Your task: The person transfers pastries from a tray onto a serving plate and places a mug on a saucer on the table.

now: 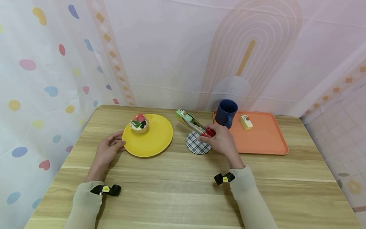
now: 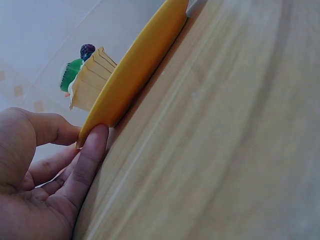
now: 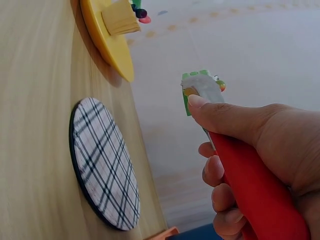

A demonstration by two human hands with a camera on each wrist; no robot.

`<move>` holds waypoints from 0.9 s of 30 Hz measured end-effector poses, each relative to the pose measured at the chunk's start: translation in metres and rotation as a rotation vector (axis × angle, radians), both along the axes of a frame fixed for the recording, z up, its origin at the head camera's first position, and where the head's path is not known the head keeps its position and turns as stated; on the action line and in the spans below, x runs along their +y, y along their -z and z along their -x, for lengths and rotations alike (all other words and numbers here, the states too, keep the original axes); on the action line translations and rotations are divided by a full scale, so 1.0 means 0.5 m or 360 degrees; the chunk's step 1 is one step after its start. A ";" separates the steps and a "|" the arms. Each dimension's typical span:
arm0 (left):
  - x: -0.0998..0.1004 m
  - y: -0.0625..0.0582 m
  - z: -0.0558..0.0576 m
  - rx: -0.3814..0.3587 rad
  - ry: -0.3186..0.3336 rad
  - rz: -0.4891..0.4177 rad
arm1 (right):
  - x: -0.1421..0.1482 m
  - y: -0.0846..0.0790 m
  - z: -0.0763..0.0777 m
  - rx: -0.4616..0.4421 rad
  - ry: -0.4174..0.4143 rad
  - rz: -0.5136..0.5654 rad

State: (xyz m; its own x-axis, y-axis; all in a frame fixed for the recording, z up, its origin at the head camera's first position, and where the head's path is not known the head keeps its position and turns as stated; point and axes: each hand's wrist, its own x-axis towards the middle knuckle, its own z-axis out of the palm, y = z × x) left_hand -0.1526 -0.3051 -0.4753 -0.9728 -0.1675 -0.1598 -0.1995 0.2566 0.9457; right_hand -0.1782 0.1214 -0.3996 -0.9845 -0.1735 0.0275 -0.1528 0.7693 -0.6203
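My left hand (image 1: pixel 108 149) pinches the near left rim of a yellow plate (image 1: pixel 151 143), its thumb against the edge in the left wrist view. A fruit tart (image 1: pixel 139 123) topped with a strawberry and dark berries sits on the plate's left part. With its fingers wrapped around the red handles (image 3: pixel 255 187), my right hand (image 1: pixel 223 140) holds a pair of tongs (image 1: pixel 198 126). Between the tongs' tips is a small green-topped cake piece (image 1: pixel 183 113), raised above the table between plate and tray. Below the tongs lies a round plaid coaster (image 1: pixel 196 147).
An orange tray (image 1: pixel 266 140) lies on the right of the wooden table (image 1: pixel 166 197). A blue mug (image 1: pixel 224 114) stands at its back left corner, and a small yellow-and-white cake piece (image 1: pixel 246 123) rests on it. A patterned cloth backdrop (image 1: pixel 171 57) rises behind the table.
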 end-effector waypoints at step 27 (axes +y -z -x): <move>-0.003 0.000 -0.002 0.0021 0.0007 -0.0006 | -0.078 0.044 -0.017 -0.0055 -0.0101 -0.0045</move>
